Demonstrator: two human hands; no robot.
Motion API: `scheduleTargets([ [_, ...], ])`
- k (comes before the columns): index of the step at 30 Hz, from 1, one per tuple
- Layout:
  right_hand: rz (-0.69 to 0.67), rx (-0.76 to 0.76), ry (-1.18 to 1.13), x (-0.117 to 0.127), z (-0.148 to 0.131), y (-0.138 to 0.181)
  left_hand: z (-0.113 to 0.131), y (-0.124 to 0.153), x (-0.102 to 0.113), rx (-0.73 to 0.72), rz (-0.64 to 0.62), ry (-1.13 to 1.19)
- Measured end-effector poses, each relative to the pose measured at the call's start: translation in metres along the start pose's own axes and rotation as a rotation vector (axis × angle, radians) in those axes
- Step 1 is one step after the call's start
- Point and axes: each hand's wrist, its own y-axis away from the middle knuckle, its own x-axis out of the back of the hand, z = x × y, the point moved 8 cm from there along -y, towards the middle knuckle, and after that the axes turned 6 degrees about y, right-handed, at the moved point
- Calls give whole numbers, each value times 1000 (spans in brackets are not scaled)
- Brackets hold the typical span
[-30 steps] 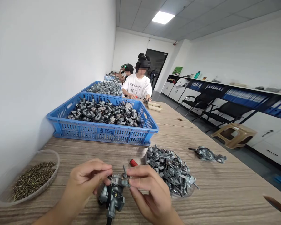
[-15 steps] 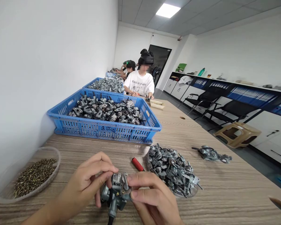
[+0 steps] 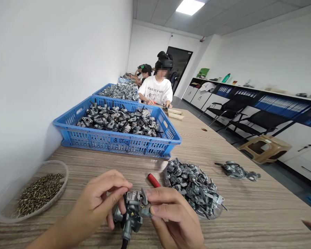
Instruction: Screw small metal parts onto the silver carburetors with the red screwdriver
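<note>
In the head view, a grey metal carburetor (image 3: 132, 215) with a black hose at its bottom is tilted between my hands over the front of the table. My left hand (image 3: 103, 197) grips its left side, with the fingers curled round behind it. My right hand (image 3: 173, 214) pinches a small metal lever piece (image 3: 145, 204) between thumb and fingers at the carburetor's right side. Whether the piece touches the body I cannot tell. Just beyond lies a red-handled screwdriver (image 3: 153, 180), its far part hidden by my right hand. A clear bowl (image 3: 219, 211) heaped with similar small metal pieces stands right of it.
A clear tub (image 3: 66, 173) of brass-coloured screws sits at the left by the wall. Behind is a blue crate (image 3: 119, 141) full of carburetors, with another crate (image 3: 103, 89) beyond. Another carburetor (image 3: 234, 170) lies on the right. A co-worker (image 3: 157, 90) sits farther back.
My right hand has shifted slightly right and turned the lever piece, which now stands a little farther out from the carburetor's side. My left hand keeps its hold. The camera view has moved slightly.
</note>
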Motion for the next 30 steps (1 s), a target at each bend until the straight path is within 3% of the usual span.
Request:
scheduleTargets([
  [7, 29, -6, 19, 0, 1, -2, 3, 1, -5, -18, -11, -30],
  [13, 40, -8, 49, 1, 2, 1, -2, 3, -2, 18, 68, 12],
  [24, -12, 59, 96, -7, 1, 10, 15, 5, -5, -33, -61, -61],
  [30, 23, 19, 28, -10, 9, 22, 27, 4, -7, -50, -126, -64],
])
